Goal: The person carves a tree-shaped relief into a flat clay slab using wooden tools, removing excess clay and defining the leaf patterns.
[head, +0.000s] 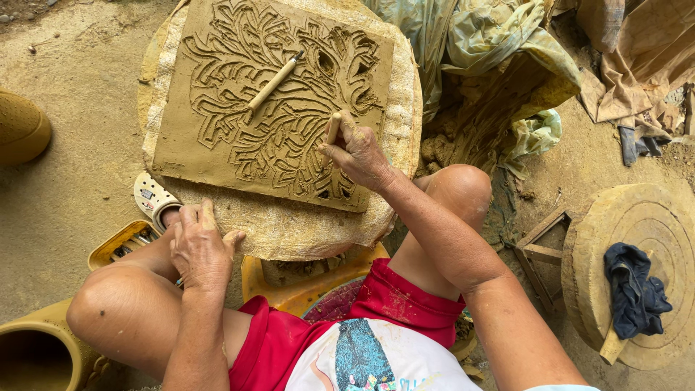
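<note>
i see the right hand (pixel 360 153) with fingers closed on a small wooden carving tool (pixel 334 128), its tip on the carved clay slab (pixel 217 137). the slab lies on a cloth-covered round worktop (pixel 304 224). the left hand (pixel 199 250) rests open-fingered on that worktop's near edge, and a second wooden tool (pixel 274 81) lies loose on the slab.

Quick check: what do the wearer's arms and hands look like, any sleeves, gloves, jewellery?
Both arms are bare to the frame edge. The left hand and right hand wear no gloves; no rings or watch are visible. Pale dried clay smears the fingers and knuckles. A sliver of light sleeve shows at the right upper arm.
</note>
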